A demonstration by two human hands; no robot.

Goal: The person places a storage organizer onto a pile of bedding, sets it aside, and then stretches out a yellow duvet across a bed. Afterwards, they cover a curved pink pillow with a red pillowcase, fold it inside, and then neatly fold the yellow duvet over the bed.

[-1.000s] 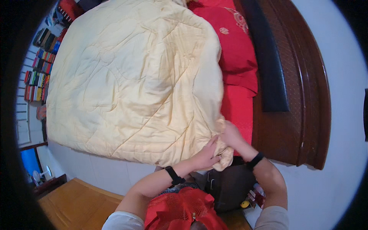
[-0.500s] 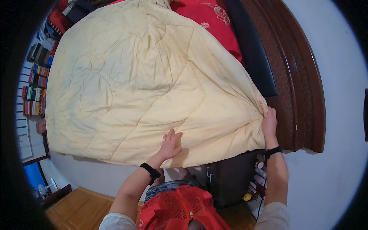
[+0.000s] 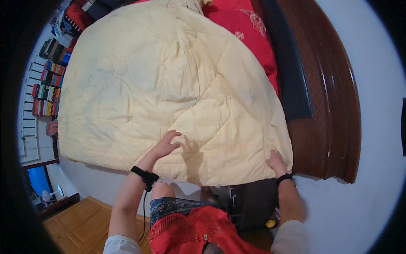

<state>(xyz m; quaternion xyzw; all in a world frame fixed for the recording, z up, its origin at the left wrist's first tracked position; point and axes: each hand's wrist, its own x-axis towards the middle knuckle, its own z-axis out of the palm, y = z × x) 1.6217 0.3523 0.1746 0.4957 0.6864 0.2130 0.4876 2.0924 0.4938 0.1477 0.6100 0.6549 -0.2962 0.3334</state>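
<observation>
Quilt (image 3: 169,95): cream, thick, slightly glossy, spread over most of the bed. Diagonal stitch lines cross it, plus a looping stitched outline left of centre. Soft wrinkles through the middle, some running up toward the far end, where the fabric bunches. The near-right part lies flatter, with a rounded corner close to the headboard (image 3: 327,110). Near edge runs along the bed's near side; at the corner it sits over a dark case (image 3: 254,205). Right edge slants past a red pillow (image 3: 253,44), part of which it covers. Dark padded panel (image 3: 292,67) stands just beyond the pillow.

Left hand (image 3: 165,145): over the near-middle of the quilt, forearm coming up from lower left, hand angled up and right. Fingers apart and loosely curved, nothing in them, so I call it released. Shadow falls on the fabric to its right; I can't confirm contact. Black band (image 3: 146,178) on that wrist, dark cable (image 3: 144,211) dropping from it.

Right hand (image 3: 276,161): at the near-right corner of the quilt, back of the hand toward me, fingers pointing away and a bit left. Forearm rises almost straight from lower right, dark band (image 3: 283,179) at the wrist. Fingertips look to be on the fabric; I can't tell whether they pinch it or just rest there.
</observation>
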